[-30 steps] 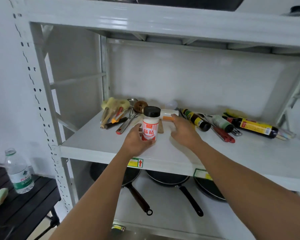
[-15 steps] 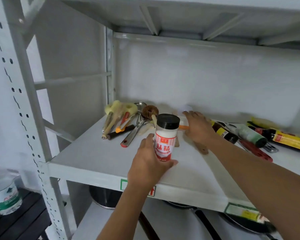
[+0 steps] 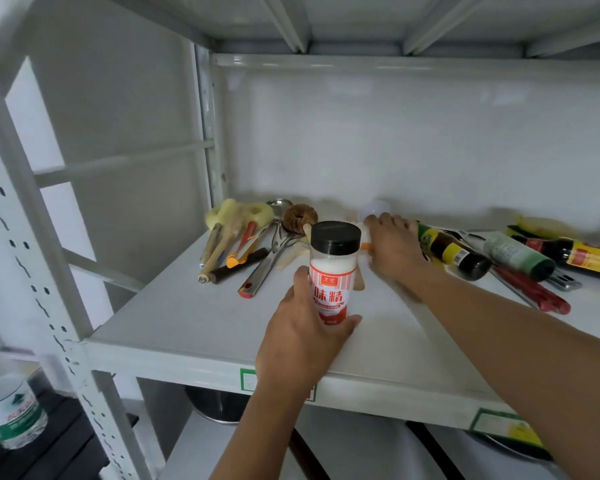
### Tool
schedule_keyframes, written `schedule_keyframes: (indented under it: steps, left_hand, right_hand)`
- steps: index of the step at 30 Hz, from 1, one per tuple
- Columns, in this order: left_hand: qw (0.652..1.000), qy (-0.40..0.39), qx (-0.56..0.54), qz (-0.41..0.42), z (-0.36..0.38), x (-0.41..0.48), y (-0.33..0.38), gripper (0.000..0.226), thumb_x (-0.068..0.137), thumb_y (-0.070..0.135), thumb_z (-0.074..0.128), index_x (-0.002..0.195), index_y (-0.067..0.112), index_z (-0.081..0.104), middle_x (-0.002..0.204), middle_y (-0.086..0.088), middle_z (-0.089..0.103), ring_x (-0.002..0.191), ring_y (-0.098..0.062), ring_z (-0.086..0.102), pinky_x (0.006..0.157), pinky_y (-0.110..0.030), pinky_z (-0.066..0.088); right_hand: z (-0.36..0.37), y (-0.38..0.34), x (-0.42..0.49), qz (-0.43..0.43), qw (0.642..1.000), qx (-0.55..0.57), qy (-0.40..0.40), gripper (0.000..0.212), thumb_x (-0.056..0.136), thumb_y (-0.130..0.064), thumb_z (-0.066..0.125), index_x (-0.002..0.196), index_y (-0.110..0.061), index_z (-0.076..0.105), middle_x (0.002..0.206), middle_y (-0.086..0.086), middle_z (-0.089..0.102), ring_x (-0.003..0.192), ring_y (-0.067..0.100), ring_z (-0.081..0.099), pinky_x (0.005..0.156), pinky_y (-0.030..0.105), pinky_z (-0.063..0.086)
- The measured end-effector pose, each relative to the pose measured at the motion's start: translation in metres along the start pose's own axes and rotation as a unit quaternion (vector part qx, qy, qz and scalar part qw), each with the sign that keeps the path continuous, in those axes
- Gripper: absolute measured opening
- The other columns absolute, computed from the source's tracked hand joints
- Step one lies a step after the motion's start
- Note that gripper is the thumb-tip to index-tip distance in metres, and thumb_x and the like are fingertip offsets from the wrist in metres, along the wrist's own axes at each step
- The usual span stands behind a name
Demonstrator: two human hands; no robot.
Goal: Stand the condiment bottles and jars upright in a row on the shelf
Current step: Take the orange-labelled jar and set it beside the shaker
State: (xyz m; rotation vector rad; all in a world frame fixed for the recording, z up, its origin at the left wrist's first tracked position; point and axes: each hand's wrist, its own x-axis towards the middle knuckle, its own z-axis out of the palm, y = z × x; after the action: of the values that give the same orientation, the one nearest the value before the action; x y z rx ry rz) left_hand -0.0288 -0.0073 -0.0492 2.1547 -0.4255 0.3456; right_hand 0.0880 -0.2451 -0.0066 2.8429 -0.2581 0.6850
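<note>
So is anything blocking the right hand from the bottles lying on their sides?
Nothing visible does. The right hand already rests beside the nearest dark bottle; the left hand holds the black-capped jar upright, off to the side.

There is just one view, so no part is seen twice. The camera sits on the person's head and looks forward and a little down. It is close to the white shelf (image 3: 194, 327). The left hand (image 3: 302, 344) is near the middle. The right hand (image 3: 394, 245) is farther in. Below the hands, a lower shelf peeks out.
</note>
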Motion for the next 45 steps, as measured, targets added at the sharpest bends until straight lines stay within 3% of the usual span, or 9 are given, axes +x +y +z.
schedule_keyframes:
  steps: [5, 9, 13, 17, 23, 28, 32, 38, 45]
  left_hand:
    - [1.0, -0.006, 0.008, -0.002, -0.003, -0.003, 0.003, 0.083, 0.079, 0.061, 0.081, 0.144, 0.034, 0.037, 0.137, 0.009, 0.061, 0.121, -0.013, 0.061, 0.093, -0.023, 0.047]
    - [1.0, 0.0, 0.025, -0.008, -0.008, -0.007, 0.009, 0.076, 0.08, 0.058, 0.082, 0.14, 0.031, 0.042, 0.132, 0.006, 0.065, 0.116, -0.015, 0.065, 0.094, -0.03, 0.055]
    - [0.999, 0.001, 0.037, -0.02, -0.012, -0.011, 0.016, 0.074, 0.079, 0.056, 0.083, 0.137, 0.031, 0.044, 0.129, 0.004, 0.067, 0.111, -0.017, 0.067, 0.092, -0.035, 0.058]
    - [0.999, -0.003, 0.042, -0.03, -0.014, -0.014, 0.021, 0.081, 0.077, 0.057, 0.084, 0.141, 0.03, 0.041, 0.135, 0.001, 0.066, 0.119, -0.021, 0.066, 0.098, -0.042, 0.057]
    - [0.999, -0.003, 0.038, -0.031, -0.011, -0.013, 0.019, 0.087, 0.077, 0.058, 0.084, 0.146, 0.031, 0.039, 0.138, 0.002, 0.064, 0.122, -0.021, 0.065, 0.1, -0.043, 0.057]
    - [0.999, 0.005, 0.032, -0.017, -0.009, -0.01, 0.013, 0.087, 0.076, 0.056, 0.085, 0.146, 0.031, 0.039, 0.136, 0.002, 0.065, 0.119, -0.021, 0.066, 0.098, -0.042, 0.058]
    - [1.0, -0.003, 0.02, -0.02, -0.008, -0.007, 0.012, 0.087, 0.074, 0.059, 0.086, 0.144, 0.03, 0.041, 0.131, 0.007, 0.065, 0.115, -0.017, 0.066, 0.095, -0.037, 0.057]
    - [1.0, 0.003, -0.023, -0.016, -0.009, -0.006, 0.014, 0.076, 0.096, 0.08, 0.035, 0.143, 0.022, 0.049, 0.136, -0.004, 0.068, 0.115, -0.022, 0.066, 0.088, -0.034, 0.046]
    - [1.0, -0.002, -0.001, -0.009, -0.009, -0.007, 0.013, 0.076, 0.099, 0.077, 0.026, 0.144, 0.02, 0.046, 0.14, -0.007, 0.066, 0.121, -0.028, 0.066, 0.091, -0.034, 0.045]
  right_hand:
    - [-0.031, 0.006, -0.024, 0.077, 0.983, 0.165, 0.035, 0.053, 0.092, -0.034, 0.072, 0.136, -0.015, 0.05, 0.13, 0.012, 0.057, 0.123, 0.036, 0.052, 0.101, 0.046, 0.035]
    - [-0.062, 0.016, -0.065, 0.087, 0.955, 0.276, 0.064, 0.06, 0.084, -0.04, 0.078, 0.134, -0.021, 0.052, 0.125, 0.006, 0.057, 0.119, 0.03, 0.053, 0.092, 0.04, 0.034]
    - [-0.08, 0.008, -0.124, 0.083, 0.888, 0.448, 0.065, 0.06, 0.076, -0.038, 0.085, 0.123, -0.023, 0.052, 0.114, -0.003, 0.061, 0.103, 0.021, 0.062, 0.081, 0.038, 0.05]
    - [-0.083, -0.005, -0.173, 0.093, 0.843, 0.53, 0.028, 0.068, 0.076, -0.046, 0.087, 0.13, -0.035, 0.048, 0.118, -0.011, 0.063, 0.105, 0.01, 0.064, 0.084, 0.035, 0.055]
    - [-0.075, 0.001, -0.191, 0.12, 0.831, 0.543, 0.019, 0.074, 0.077, -0.042, 0.089, 0.135, -0.03, 0.045, 0.125, -0.006, 0.062, 0.109, 0.013, 0.063, 0.086, 0.03, 0.053]
    - [-0.065, 0.015, -0.183, 0.137, 0.814, 0.563, -0.046, 0.088, 0.076, -0.046, 0.088, 0.141, -0.03, 0.031, 0.136, 0.0, 0.05, 0.12, 0.023, 0.059, 0.099, 0.047, 0.055]
    - [-0.061, 0.023, -0.176, 0.138, 0.827, 0.538, -0.083, 0.097, 0.06, -0.064, 0.088, 0.134, -0.031, 0.035, 0.131, -0.001, 0.047, 0.117, 0.021, 0.059, 0.099, 0.052, 0.055]
    - [-0.054, 0.026, -0.174, 0.135, 0.83, 0.537, -0.066, 0.1, 0.054, -0.069, 0.088, 0.131, -0.029, 0.039, 0.126, -0.002, 0.052, 0.113, 0.019, 0.061, 0.096, 0.051, 0.057]
    - [-0.06, 0.026, -0.179, 0.133, 0.836, 0.529, -0.061, 0.085, 0.067, -0.052, 0.092, 0.135, -0.027, 0.046, 0.125, -0.006, 0.06, 0.111, 0.016, 0.062, 0.095, 0.041, 0.055]
